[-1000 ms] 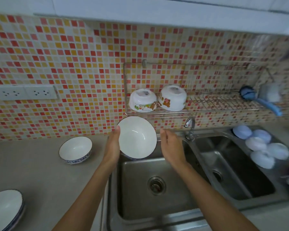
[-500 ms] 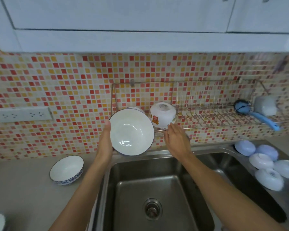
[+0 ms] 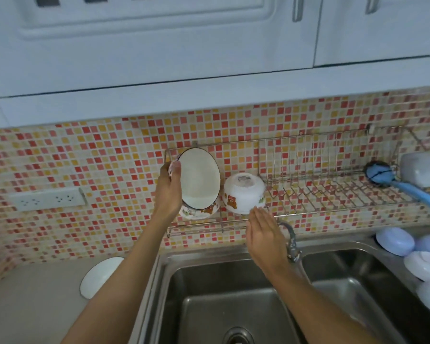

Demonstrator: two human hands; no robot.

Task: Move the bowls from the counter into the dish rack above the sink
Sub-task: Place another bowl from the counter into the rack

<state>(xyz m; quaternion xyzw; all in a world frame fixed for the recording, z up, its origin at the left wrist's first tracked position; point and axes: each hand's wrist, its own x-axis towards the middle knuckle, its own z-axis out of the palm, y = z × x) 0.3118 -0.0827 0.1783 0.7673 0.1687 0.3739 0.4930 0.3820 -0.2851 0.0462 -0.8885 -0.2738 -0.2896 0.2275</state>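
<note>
Landmark: wire dish rack, fixed to the mosaic tile wall of red, orange and cream squares.

Left hand grips a white dark-rimmed bowl by its left edge, thumb over the rim, fingers behind. Bowl is tilted on edge, opening toward the camera, at the rack's left end, in front of a cartoon-printed bowl already there. Whether the held bowl rests on the wires cannot be told.

Right hand is empty, flat, fingers together and extended, just below the rack's front rail; its fingertips reach the lower edge of an upturned white printed bowl in the rack.

Rack's right end: blue-handled brush and a pale container.

Below the rack: tap, double steel sink. Lower left of the rack: grey counter with one white bowl on it, partly hidden by the left forearm. Left of the rack: wall socket strip. Above the rack: white cabinets. Lower right of the rack: several upturned pale bowls by the sink.
</note>
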